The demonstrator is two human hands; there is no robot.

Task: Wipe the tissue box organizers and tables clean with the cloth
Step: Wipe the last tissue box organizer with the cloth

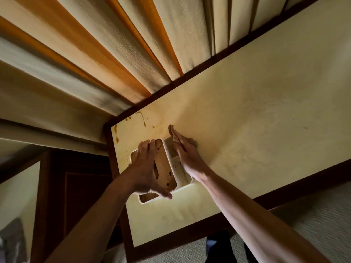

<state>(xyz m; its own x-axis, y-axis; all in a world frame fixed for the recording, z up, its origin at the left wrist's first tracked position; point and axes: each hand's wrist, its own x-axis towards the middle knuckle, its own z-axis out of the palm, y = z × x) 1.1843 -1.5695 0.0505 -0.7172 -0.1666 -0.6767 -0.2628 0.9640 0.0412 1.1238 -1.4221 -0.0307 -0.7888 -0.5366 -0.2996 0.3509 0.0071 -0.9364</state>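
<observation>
Hands on organizer (171,164) near table's (256,114) left edge.
Left hand (147,171) grips its top; right hand (185,149), fingers straight, presses its side: brace firmly, wipe evenly.

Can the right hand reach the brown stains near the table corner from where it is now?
Probably yes. The right hand lies flat beside the organizer, fingertips pointing toward the stains, with only bare table between. Nothing seems to block it.
</observation>
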